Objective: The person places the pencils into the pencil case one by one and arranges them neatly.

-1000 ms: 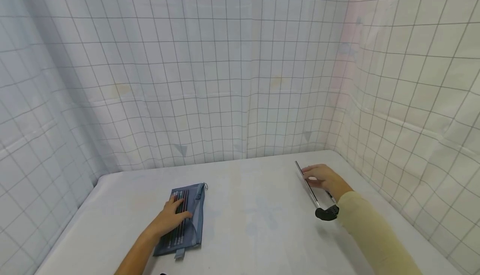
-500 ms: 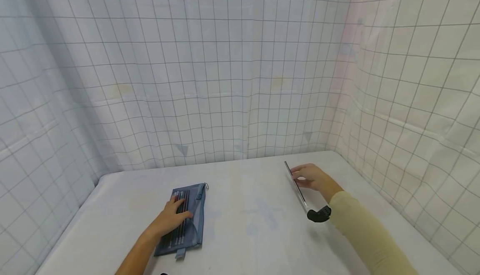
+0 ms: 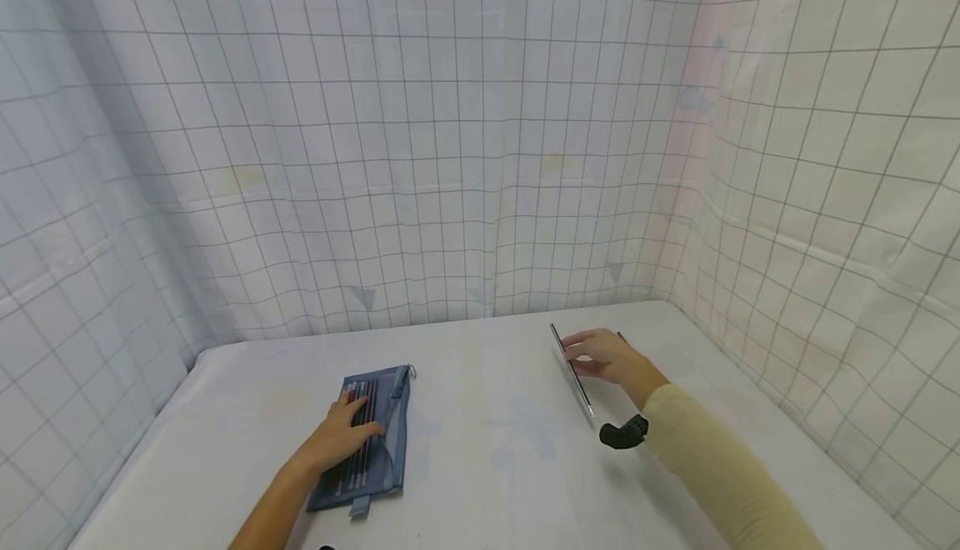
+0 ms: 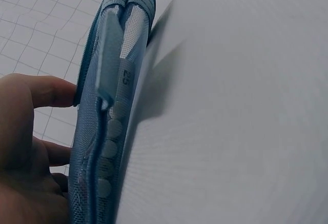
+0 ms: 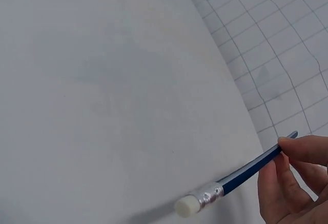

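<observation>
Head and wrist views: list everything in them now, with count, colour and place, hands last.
Pencil case: 1, blue mesh, left side of the table
Pencils in the case: several, exact count and colours unclear, inside the mesh
Held pencil: 1, dark blue with white eraser, in the right hand
Thin stick: 1, dark, mostly hidden behind the right hand
Table: 1, white, under the case
Curtain: white with grey grid, back and both sides
Black device: 1, black, by the right wrist
Sleeve: 1, pale yellow, right arm
Left hand: 1, bare, on the case
Right hand: 1, bare, pinching the pencil
</observation>
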The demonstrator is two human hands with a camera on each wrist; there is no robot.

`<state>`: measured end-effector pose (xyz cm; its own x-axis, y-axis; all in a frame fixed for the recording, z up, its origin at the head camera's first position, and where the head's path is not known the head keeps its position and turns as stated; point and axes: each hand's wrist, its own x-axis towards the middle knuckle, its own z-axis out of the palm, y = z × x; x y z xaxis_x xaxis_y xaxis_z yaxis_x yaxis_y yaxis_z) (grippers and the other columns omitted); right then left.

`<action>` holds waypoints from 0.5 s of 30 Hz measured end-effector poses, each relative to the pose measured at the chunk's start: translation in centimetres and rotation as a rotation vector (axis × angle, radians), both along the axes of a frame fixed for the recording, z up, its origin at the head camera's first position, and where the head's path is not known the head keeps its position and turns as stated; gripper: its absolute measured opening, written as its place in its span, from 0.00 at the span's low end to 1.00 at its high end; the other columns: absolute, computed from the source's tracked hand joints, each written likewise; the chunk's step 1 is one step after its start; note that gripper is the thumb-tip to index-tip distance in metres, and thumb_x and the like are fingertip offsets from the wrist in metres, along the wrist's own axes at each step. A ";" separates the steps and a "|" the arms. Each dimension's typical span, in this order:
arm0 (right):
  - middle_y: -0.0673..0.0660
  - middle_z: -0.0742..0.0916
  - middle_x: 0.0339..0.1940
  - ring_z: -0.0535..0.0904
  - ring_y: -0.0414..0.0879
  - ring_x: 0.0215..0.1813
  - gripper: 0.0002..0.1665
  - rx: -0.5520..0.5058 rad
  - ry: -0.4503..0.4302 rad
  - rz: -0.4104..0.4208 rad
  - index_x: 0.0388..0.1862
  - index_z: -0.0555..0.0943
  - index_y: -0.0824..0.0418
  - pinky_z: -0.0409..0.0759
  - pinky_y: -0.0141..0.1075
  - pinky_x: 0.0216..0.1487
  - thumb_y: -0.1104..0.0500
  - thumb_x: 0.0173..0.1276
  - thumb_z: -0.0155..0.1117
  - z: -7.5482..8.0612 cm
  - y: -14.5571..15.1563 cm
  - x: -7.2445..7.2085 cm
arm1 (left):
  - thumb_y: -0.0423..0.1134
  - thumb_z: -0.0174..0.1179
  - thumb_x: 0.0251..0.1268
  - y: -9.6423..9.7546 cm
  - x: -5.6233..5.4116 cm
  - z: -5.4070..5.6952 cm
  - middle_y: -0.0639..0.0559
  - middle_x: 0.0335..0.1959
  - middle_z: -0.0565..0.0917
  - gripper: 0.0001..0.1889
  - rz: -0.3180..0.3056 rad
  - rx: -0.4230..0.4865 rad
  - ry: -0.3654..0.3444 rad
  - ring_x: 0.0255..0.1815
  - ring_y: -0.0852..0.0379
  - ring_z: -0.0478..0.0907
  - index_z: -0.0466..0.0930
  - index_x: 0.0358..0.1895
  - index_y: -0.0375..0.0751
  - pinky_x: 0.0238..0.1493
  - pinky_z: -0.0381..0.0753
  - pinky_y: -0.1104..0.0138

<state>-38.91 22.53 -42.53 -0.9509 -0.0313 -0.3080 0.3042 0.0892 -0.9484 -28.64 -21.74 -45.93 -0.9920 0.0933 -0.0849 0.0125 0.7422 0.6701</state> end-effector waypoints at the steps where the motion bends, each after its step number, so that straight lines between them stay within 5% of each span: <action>1: 0.62 0.83 0.52 0.82 0.48 0.43 0.23 0.002 0.001 0.004 0.63 0.79 0.73 0.85 0.35 0.42 0.74 0.69 0.66 -0.1 -0.3 0.0 | 0.49 0.61 0.66 0.0 0.0 0.0 0.17 0.78 0.43 0.44 0.001 0.000 -0.001 0.76 0.17 0.38 0.57 0.76 0.20 0.69 0.46 0.26; 15: 0.62 0.83 0.47 0.82 0.48 0.41 0.20 -0.068 0.004 0.024 0.58 0.81 0.74 0.86 0.34 0.39 0.76 0.66 0.66 -1.4 -5.8 -0.1 | 0.49 0.62 0.66 -0.1 0.0 -0.1 0.17 0.78 0.42 0.45 -0.002 0.020 -0.008 0.76 0.16 0.38 0.56 0.76 0.20 0.69 0.44 0.26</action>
<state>-39.01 16.76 -43.88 -0.9507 -0.0753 -0.3007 0.2991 0.0319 -0.9537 -28.64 -21.89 -46.02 -0.9911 0.0968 -0.0910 0.0083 0.7285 0.6850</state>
